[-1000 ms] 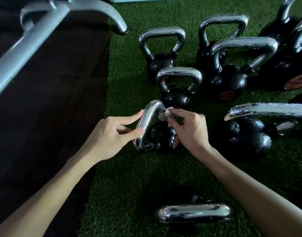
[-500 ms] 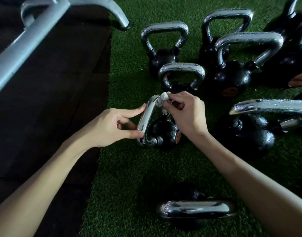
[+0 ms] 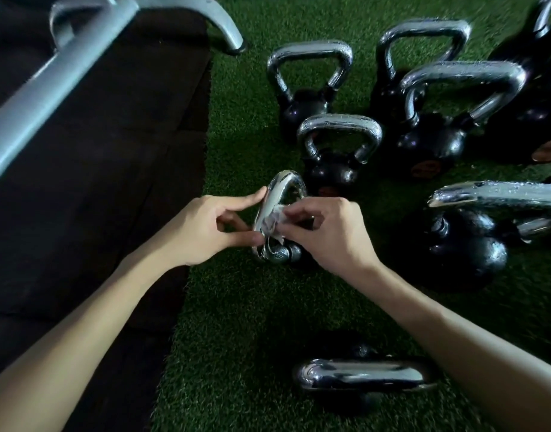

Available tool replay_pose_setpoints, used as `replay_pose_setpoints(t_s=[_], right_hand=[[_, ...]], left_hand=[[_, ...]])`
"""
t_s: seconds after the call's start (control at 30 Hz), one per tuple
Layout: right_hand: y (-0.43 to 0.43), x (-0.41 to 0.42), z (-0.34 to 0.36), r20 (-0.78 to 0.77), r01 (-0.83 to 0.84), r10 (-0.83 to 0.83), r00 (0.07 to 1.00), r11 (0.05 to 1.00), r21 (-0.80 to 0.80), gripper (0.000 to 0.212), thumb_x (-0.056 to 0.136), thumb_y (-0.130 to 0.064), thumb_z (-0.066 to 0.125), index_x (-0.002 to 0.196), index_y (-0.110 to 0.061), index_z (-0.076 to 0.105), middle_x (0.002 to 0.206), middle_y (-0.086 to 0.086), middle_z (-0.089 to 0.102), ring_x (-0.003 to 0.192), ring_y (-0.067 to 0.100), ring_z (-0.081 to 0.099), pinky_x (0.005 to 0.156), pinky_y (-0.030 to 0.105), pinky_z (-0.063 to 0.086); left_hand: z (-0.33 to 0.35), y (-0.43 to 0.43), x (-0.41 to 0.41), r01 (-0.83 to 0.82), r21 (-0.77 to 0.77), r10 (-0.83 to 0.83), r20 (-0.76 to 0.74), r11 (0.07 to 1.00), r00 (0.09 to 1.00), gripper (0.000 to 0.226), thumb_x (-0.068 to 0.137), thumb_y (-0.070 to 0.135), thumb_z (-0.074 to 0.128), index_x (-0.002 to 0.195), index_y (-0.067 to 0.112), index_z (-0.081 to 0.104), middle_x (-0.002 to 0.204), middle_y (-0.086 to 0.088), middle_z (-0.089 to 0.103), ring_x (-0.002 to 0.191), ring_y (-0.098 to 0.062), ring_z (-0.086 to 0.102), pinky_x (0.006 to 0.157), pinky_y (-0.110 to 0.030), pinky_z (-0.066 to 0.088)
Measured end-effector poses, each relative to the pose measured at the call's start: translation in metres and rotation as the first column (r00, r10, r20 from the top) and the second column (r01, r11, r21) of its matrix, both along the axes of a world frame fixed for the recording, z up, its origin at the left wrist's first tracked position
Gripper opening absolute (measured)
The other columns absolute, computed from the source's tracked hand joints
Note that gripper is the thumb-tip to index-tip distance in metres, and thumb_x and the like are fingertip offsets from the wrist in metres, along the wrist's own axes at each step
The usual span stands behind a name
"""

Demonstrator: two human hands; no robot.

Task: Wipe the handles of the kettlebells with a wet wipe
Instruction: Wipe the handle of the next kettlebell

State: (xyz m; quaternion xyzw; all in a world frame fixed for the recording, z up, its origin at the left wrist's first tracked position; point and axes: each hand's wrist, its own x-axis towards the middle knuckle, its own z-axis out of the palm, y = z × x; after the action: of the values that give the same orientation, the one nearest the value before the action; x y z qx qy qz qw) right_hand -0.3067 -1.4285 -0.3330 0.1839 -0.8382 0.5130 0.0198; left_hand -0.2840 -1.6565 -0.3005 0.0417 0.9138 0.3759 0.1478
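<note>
A small black kettlebell (image 3: 283,252) with a chrome handle (image 3: 278,190) stands on green turf in the middle of the head view. My left hand (image 3: 202,229) pinches the handle's left side between thumb and forefinger. My right hand (image 3: 327,235) presses a crumpled white wet wipe (image 3: 272,221) against the lower part of that handle. Most of the kettlebell's body is hidden behind my right hand.
Several more chrome-handled kettlebells stand behind and to the right, the nearest (image 3: 336,151) just beyond the one I hold. Another (image 3: 364,377) sits close in front. A large one (image 3: 464,244) is at right. Black rubber flooring (image 3: 96,182) and a grey metal frame (image 3: 65,57) lie left.
My right hand has slid the wipe from the top of the handle down toward its lower end. My left hand keeps its pinch on the handle.
</note>
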Motion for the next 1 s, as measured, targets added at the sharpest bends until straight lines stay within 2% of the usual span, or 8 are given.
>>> replay_pose_setpoints(t_s=[0.27, 0.33, 0.4, 0.53, 0.7, 0.83, 0.93, 1.0], right_hand=[[-0.003, -0.002, 0.003, 0.013, -0.003, 0.004, 1.000, 1.000, -0.023, 0.015, 0.074, -0.020, 0.091, 0.085, -0.017, 0.081, 0.074, -0.015, 0.073, 0.060, -0.008, 0.062, 0.055, 0.006, 0.041], [-0.002, 0.012, -0.001, 0.053, -0.084, 0.085, 0.995, 0.996, -0.016, 0.014, 0.074, -0.017, 0.091, 0.082, -0.013, 0.081, 0.067, -0.017, 0.067, 0.054, -0.009, 0.058, 0.050, 0.005, 0.037], [0.000, 0.014, -0.005, 0.059, -0.140, 0.137, 0.989, 0.990, 0.034, 0.015, 0.073, -0.020, 0.091, 0.081, -0.014, 0.080, 0.066, -0.016, 0.067, 0.054, -0.008, 0.058, 0.050, 0.006, 0.038], [0.004, 0.010, -0.010, -0.012, -0.218, 0.224, 0.974, 0.956, 0.196, 0.014, 0.074, -0.027, 0.090, 0.081, -0.021, 0.079, 0.074, -0.011, 0.073, 0.059, 0.000, 0.061, 0.053, 0.010, 0.037], [0.005, 0.013, -0.013, -0.069, -0.175, 0.193, 0.979, 0.961, 0.214, 0.013, 0.076, -0.026, 0.089, 0.084, -0.022, 0.080, 0.078, -0.015, 0.074, 0.061, -0.004, 0.062, 0.055, 0.011, 0.043], [0.013, 0.010, -0.026, 0.005, -0.139, 0.142, 0.990, 0.959, 0.247, 0.015, 0.073, -0.030, 0.090, 0.084, -0.026, 0.081, 0.084, -0.016, 0.076, 0.074, -0.001, 0.069, 0.066, 0.031, 0.058], [0.018, 0.010, -0.016, 0.011, -0.101, 0.101, 0.995, 0.974, 0.205, 0.016, 0.073, -0.027, 0.091, 0.085, -0.021, 0.082, 0.066, -0.032, 0.066, 0.066, -0.010, 0.064, 0.060, 0.010, 0.046], [0.030, 0.010, -0.008, 0.020, 0.019, -0.022, 1.000, 0.989, 0.144, 0.014, 0.073, -0.021, 0.090, 0.083, -0.017, 0.081, 0.052, -0.033, 0.057, 0.052, -0.010, 0.057, 0.051, 0.005, 0.037]], left_hand=[[0.001, 0.000, -0.001, -0.014, 0.049, 0.016, -0.029, 0.999, 0.999, 0.076, 0.074, 0.049, 0.077, 0.143, 0.054, 0.044, 0.083, 0.018, 0.077, 0.052, 0.007, 0.042, 0.061, -0.020, 0.035], [0.004, 0.001, -0.001, -0.030, 0.065, 0.031, -0.015, 0.997, 0.999, 0.076, 0.075, 0.044, 0.078, 0.144, 0.051, 0.045, 0.081, 0.017, 0.077, 0.052, 0.014, 0.045, 0.076, -0.039, 0.046], [0.004, 0.001, 0.001, -0.049, 0.086, 0.048, 0.018, 0.995, 0.999, 0.075, 0.075, 0.040, 0.079, 0.142, 0.050, 0.045, 0.077, 0.018, 0.076, 0.062, 0.027, 0.046, 0.107, -0.055, 0.039], [-0.004, -0.005, -0.001, -0.042, 0.142, 0.036, 0.048, 0.989, 0.998, 0.070, 0.073, 0.049, 0.077, 0.134, 0.062, 0.044, 0.084, 0.014, 0.078, 0.088, 0.021, 0.058, 0.123, -0.050, 0.027], [-0.002, -0.002, -0.004, -0.029, 0.112, 0.029, 0.010, 0.993, 1.000, 0.069, 0.078, 0.050, 0.075, 0.138, 0.060, 0.042, 0.088, 0.018, 0.078, 0.111, 0.020, 0.055, 0.118, -0.035, 0.029], [0.011, 0.000, -0.001, -0.007, 0.037, 0.006, 0.012, 0.999, 1.000, 0.069, 0.083, 0.047, 0.075, 0.144, 0.052, 0.043, 0.090, 0.019, 0.078, 0.078, 0.024, 0.057, 0.092, -0.021, 0.038], [0.019, 0.011, 0.006, -0.035, -0.073, 0.030, -0.068, 0.997, 0.997, 0.079, 0.078, 0.048, 0.082, 0.148, 0.044, 0.045, 0.091, 0.016, 0.078, 0.054, 0.004, 0.056, 0.066, -0.015, 0.039], [0.018, 0.020, 0.008, -0.058, -0.145, 0.038, -0.138, 0.988, 0.990, 0.086, 0.073, 0.050, 0.086, 0.149, 0.039, 0.046, 0.091, 0.016, 0.078, 0.049, 0.007, 0.053, 0.064, -0.017, 0.042]])
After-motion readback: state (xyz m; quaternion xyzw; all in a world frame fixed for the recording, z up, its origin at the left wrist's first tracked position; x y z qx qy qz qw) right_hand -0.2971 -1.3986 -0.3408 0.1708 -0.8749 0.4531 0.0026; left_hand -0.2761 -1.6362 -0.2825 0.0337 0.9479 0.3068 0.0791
